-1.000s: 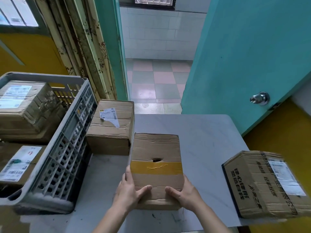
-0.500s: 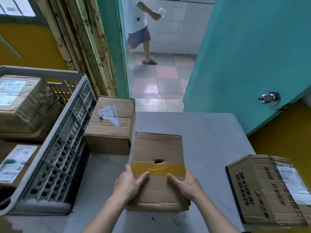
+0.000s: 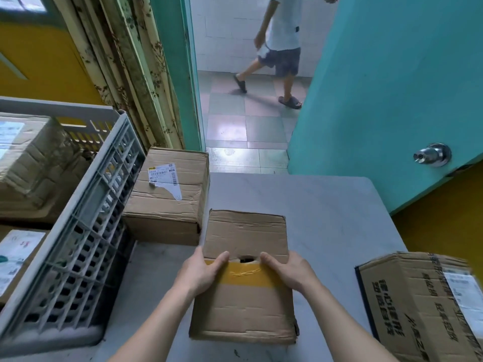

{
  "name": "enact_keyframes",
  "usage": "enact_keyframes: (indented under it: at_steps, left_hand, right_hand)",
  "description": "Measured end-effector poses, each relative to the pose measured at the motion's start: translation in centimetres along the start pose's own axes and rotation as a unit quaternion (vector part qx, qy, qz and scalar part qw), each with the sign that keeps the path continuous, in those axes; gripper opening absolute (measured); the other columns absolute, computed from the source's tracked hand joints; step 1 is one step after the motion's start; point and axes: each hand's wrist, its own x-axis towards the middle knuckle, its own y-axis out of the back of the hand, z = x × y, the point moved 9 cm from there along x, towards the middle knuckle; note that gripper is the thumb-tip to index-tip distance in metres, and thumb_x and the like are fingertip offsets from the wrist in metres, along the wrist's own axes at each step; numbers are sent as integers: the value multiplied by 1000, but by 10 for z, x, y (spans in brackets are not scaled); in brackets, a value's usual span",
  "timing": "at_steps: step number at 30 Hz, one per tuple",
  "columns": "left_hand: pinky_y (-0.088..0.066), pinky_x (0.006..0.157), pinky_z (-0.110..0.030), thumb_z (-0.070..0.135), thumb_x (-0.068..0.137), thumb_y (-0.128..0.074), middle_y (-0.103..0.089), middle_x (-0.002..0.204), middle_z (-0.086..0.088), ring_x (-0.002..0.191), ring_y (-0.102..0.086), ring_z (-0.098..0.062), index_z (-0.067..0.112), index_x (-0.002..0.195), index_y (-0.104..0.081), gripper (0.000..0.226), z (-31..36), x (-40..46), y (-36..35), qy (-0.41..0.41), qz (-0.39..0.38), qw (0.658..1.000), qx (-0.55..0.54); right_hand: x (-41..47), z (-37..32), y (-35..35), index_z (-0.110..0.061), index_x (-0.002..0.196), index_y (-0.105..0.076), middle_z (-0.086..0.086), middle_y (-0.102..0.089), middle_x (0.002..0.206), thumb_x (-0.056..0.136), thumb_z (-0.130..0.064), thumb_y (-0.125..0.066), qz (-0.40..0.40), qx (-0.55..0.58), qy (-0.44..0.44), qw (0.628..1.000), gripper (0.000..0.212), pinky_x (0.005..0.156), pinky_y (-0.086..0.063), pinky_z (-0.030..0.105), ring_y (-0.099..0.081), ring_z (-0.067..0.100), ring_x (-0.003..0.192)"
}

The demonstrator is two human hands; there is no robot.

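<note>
The creased brown cardboard box with a yellow tape band (image 3: 243, 304) is held between both hands on the pale grey marbled tabletop (image 3: 326, 218). It is gripped at its left edge by the left hand (image 3: 200, 274) and at its right edge by the right hand (image 3: 291, 273), with the thumbs laid on the tape. It is judged light but soft. The board is dented and a hole is torn between the thumbs, so the side walls are judged the safer hold.

Just beyond the left hand, a brown carton with a torn white label (image 3: 170, 194) is set against a grey slatted plastic crate (image 3: 86, 231). Right of the right hand lies a printed brown carton (image 3: 418, 304), which narrows any sideways swing.
</note>
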Motion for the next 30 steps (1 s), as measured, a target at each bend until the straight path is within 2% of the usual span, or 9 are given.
enact_keyframes:
  at_steps: [3,5,9,12,15,18,21,25,30]
  left_hand:
    - [-51,95,-36,85,85,-42,-63,138,-5,120,-60,-25,18,138,-54,87,0,5,5,28,-33,998,39]
    - [-51,84,-33,88,86,-27,-61,140,-12,118,-61,-28,10,143,-53,100,4,10,10,60,-37,994,87]
    - [-52,64,-32,92,81,-19,-56,144,-14,120,-61,-32,8,148,-46,111,14,22,13,75,-15,993,93]
    - [-48,99,-40,89,83,-22,-56,147,-13,131,-55,-33,13,148,-47,103,12,26,9,61,1,996,71]
    - [-40,112,-42,81,90,-33,-47,156,-12,140,-47,-33,13,156,-35,95,10,28,6,62,-21,997,34]
    - [-43,113,-45,75,92,-47,-41,160,-9,141,-46,-31,17,160,-28,91,20,38,9,68,-52,994,-71]
    - [-39,114,-44,77,93,-40,-38,161,-15,145,-41,-35,7,159,-28,97,34,52,16,75,-10,996,-50]
    - [-42,107,-42,78,95,-26,-53,147,-22,134,-51,-39,-2,145,-48,97,34,60,12,88,56,995,-13]
    - [-42,105,-42,76,96,-27,-55,145,-24,132,-52,-40,-3,141,-51,94,30,65,10,89,60,994,-3]
  right_hand:
    - [5,-11,15,-11,90,-66,10,-69,95,75,-98,-34,-6,-32,-15,999,94,87,-62,45,-69,26,88]
    - [10,-17,23,-9,75,-61,10,-67,78,83,-93,-25,-4,-53,-37,998,92,76,-64,42,-69,27,69]
    - [22,-16,23,-12,84,-68,7,-68,85,75,-100,-20,15,-64,-50,997,101,79,-63,47,-68,27,76]
    - [26,-17,21,-14,83,-67,4,-66,85,76,-99,-21,23,-69,-44,996,97,79,-63,47,-64,23,77]
    - [24,-16,20,-12,87,-69,6,-69,86,73,-101,-18,-7,-79,-49,996,103,78,-64,47,-68,25,75]
    - [29,-26,32,-12,101,-69,7,-69,97,72,-100,-20,-5,-48,-42,998,105,76,-65,45,-69,25,80]
    - [39,-41,41,-17,107,-63,11,-66,113,80,-95,-18,17,-37,-28,999,94,78,-64,47,-65,31,95]
    - [49,-40,34,-23,124,-64,12,-66,125,75,-99,-11,9,-30,-33,999,105,90,-59,53,-62,35,112]
    - [49,-43,33,-28,134,-60,12,-62,135,81,-93,-11,5,-32,-24,999,97,97,-55,55,-57,37,121]
